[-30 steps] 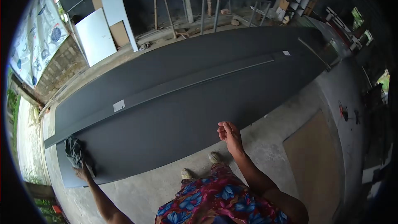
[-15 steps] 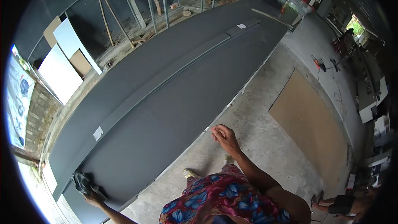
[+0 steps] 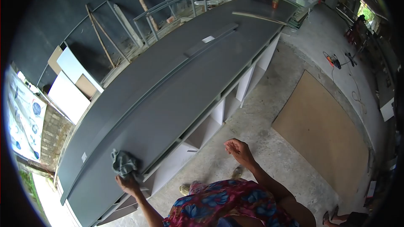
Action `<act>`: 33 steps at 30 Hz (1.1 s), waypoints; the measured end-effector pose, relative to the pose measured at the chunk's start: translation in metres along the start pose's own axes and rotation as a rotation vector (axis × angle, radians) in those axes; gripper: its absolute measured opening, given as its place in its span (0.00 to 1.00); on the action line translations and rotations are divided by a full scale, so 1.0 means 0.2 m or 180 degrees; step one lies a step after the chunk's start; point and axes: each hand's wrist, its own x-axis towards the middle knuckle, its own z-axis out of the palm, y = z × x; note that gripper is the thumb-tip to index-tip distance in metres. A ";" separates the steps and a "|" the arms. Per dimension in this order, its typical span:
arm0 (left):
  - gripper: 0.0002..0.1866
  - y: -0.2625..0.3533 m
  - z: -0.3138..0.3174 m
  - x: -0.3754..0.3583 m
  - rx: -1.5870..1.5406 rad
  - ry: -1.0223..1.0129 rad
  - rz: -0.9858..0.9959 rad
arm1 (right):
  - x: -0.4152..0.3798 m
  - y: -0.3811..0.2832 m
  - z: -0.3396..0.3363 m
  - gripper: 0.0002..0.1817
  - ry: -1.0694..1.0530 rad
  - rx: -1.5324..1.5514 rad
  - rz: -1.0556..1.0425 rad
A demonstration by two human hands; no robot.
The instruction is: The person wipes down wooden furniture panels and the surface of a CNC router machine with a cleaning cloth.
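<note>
A crumpled grey-green cloth [image 3: 125, 162] lies on the long dark grey panel surface [image 3: 168, 113], near its front edge at the lower left. My left hand [image 3: 129, 183] is closed on this cloth. My right hand [image 3: 239, 151] hangs in the air over the concrete floor, in front of the panel, with its fingers curled; whatever it might hold is hidden. A long raised strip runs lengthwise along the panel, with a white label [image 3: 208, 39] near its far end. White compartments [image 3: 208, 122] show beneath the front edge.
A brown board [image 3: 324, 130] lies on the floor at the right. White panels [image 3: 69, 96] lean at the left. On the far end stand a bottle [image 3: 275, 1] and a thin wooden strip [image 3: 256, 17]. Another person's legs [image 3: 336, 216] show at lower right.
My left hand and the cloth have moved right, toward the panel's front edge. The view has shifted, showing the compartments below. My right hand stays raised with curled fingers.
</note>
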 end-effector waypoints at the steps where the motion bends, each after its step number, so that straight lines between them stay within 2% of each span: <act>1: 0.28 0.16 0.08 -0.05 -0.0135 -0.0036 0.0097 | 0.01 0.03 -0.11 0.10 0.0067 0.0087 -0.0004; 5: 0.28 0.76 0.40 -0.20 -0.0449 -0.0418 0.0878 | 0.05 0.05 -0.51 0.11 0.0299 0.0337 0.0201; 9: 0.29 1.43 0.66 -0.25 -0.0731 -0.1120 0.1174 | 0.15 0.15 -0.78 0.12 0.0488 0.0524 0.0390; 13: 0.31 2.02 0.97 -0.30 -0.0996 -0.1560 0.1728 | 0.31 0.20 -1.00 0.12 0.0706 0.0270 0.0403; 18: 0.33 2.76 1.41 -0.39 -0.1302 -0.1797 0.1954 | 0.60 0.22 -1.38 0.10 0.0793 0.0122 0.0406; 25: 0.31 3.65 2.05 -0.43 -0.1507 -0.1679 0.2107 | 0.93 0.21 -1.94 0.08 0.1366 -0.0141 0.0498; 28: 0.30 3.98 2.19 -0.55 -0.1743 -0.1848 0.2290 | 1.01 0.27 -2.10 0.09 0.1665 0.0017 0.0537; 31: 0.28 4.32 2.24 -0.78 -0.2107 -0.2113 0.2570 | 1.09 0.41 -2.26 0.11 0.1622 -0.0247 0.0999; 33: 0.26 4.53 2.25 -0.95 -0.2390 -0.2213 0.2799 | 1.18 0.50 -2.39 0.11 0.1529 -0.0330 0.1013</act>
